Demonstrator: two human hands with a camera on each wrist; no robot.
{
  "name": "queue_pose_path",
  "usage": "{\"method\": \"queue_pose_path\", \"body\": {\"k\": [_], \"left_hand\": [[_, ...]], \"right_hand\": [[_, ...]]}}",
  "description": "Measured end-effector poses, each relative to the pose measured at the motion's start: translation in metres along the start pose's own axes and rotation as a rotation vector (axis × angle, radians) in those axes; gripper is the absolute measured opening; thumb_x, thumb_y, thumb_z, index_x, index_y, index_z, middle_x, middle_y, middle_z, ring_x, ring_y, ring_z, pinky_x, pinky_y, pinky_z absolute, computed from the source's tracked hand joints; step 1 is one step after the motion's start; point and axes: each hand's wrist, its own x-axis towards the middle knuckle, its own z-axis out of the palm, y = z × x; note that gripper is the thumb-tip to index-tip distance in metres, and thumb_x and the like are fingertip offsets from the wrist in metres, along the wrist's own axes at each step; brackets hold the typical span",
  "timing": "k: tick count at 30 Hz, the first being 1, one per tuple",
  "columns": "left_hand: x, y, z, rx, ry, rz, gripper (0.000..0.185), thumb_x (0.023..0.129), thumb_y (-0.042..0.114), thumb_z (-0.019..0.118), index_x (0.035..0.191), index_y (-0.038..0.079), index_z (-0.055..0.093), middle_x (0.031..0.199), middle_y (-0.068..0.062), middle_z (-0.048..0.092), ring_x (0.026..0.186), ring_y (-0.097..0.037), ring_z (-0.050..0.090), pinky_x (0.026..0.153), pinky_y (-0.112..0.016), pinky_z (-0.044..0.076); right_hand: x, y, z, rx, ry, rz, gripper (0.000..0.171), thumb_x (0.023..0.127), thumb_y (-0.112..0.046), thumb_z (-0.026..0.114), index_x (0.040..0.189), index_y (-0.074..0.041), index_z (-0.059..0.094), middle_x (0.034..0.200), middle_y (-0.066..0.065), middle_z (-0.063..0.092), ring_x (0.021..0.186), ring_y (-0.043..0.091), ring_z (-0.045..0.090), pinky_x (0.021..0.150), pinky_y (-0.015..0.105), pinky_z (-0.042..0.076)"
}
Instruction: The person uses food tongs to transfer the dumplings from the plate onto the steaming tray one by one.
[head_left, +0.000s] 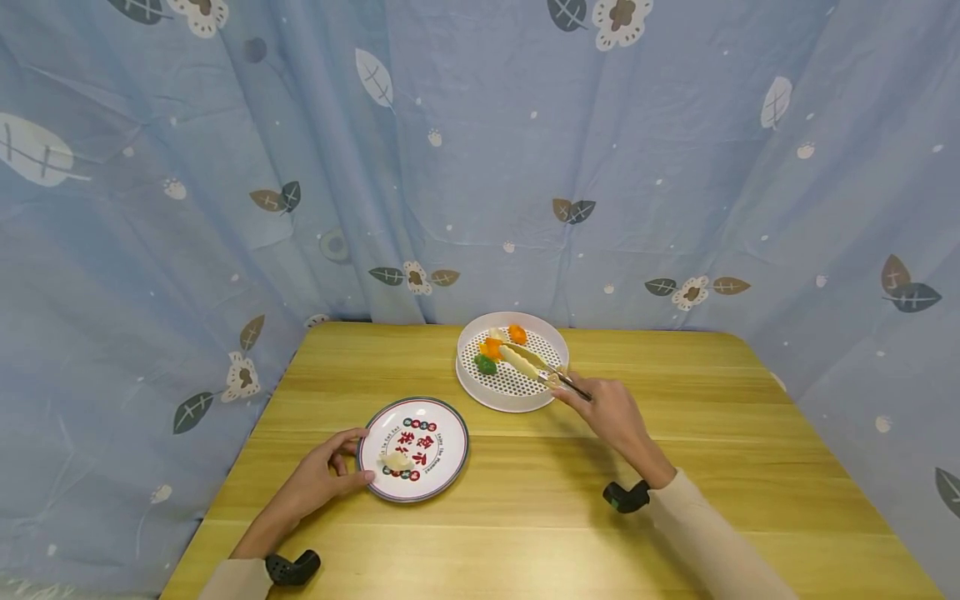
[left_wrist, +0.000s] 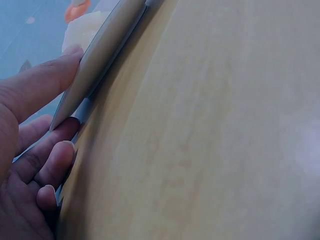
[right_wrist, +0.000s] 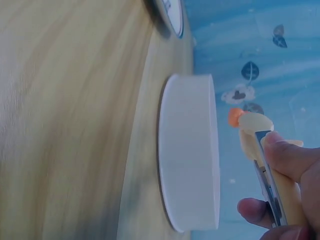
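Gripping tongs [head_left: 546, 369] in the right hand [head_left: 611, 410], tips reaching into the white steamer tray [head_left: 551, 333] at the table's [head_left: 675, 467] far middle, over a pale dumpling [head_left: 517, 360] beside orange [head_left: 517, 333] and green [head_left: 485, 364] pieces. Whether the tips have closed on it, cannot tell. Left hand [head_left: 318, 477] pinches the plate's [head_left: 446, 417] near rim, thumb above, fingers under; one dumpling lies on it already. Best to squeeze gently at the dumpling's middle, lift straight, keep the plate steady.

The left hand [head_left: 322, 479] holds the plate [head_left: 442, 462] by its rim. The right hand [head_left: 611, 412] grips tongs [head_left: 536, 367] over the white steamer tray [head_left: 487, 392].
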Motion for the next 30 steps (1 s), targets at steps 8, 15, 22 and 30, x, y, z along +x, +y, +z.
{"method": "queue_pose_path", "body": {"k": [8,15,22,30], "left_hand": [[0.000,-0.001,0.000,-0.001,-0.001,0.000,0.075,0.079,0.027,0.092,0.143,0.014,0.057,0.117,-0.009,0.062,0.081,-0.021,0.050,0.068,-0.029,0.042],[0.001,-0.001,0.000,-0.003,-0.007,0.003,0.074,0.079,0.028,0.092,0.143,0.015,0.057,0.117,-0.009,0.062,0.081,-0.021,0.050,0.069,-0.029,0.042],[0.001,-0.002,0.000,0.013,-0.005,0.017,0.074,0.080,0.029,0.091,0.144,0.015,0.057,0.119,-0.009,0.062,0.079,-0.021,0.050,0.067,-0.028,0.042],[0.003,-0.004,0.000,0.024,-0.005,0.028,0.073,0.080,0.029,0.091,0.143,0.016,0.057,0.117,-0.009,0.062,0.078,-0.021,0.051,0.065,-0.028,0.043]], "right_hand": [[0.003,0.011,0.000,-0.071,-0.023,0.024,0.052,0.094,-0.044,0.075,0.127,-0.004,0.072,0.098,0.018,0.076,0.054,0.013,0.039,0.049,0.031,0.032],[0.007,0.017,0.002,-0.102,-0.036,0.009,0.049,0.094,-0.042,0.075,0.126,-0.006,0.074,0.059,0.002,0.056,0.050,0.012,0.032,0.048,0.031,0.028],[0.014,0.022,0.005,-0.136,-0.055,-0.036,0.029,0.095,-0.039,0.075,0.094,-0.010,0.075,0.055,-0.005,0.032,0.049,0.012,0.033,0.047,0.031,0.027],[0.020,0.018,0.007,-0.219,-0.097,-0.046,0.028,0.093,-0.042,0.075,0.094,-0.014,0.073,0.055,-0.004,0.033,0.048,0.016,0.036,0.047,0.032,0.028]]}}
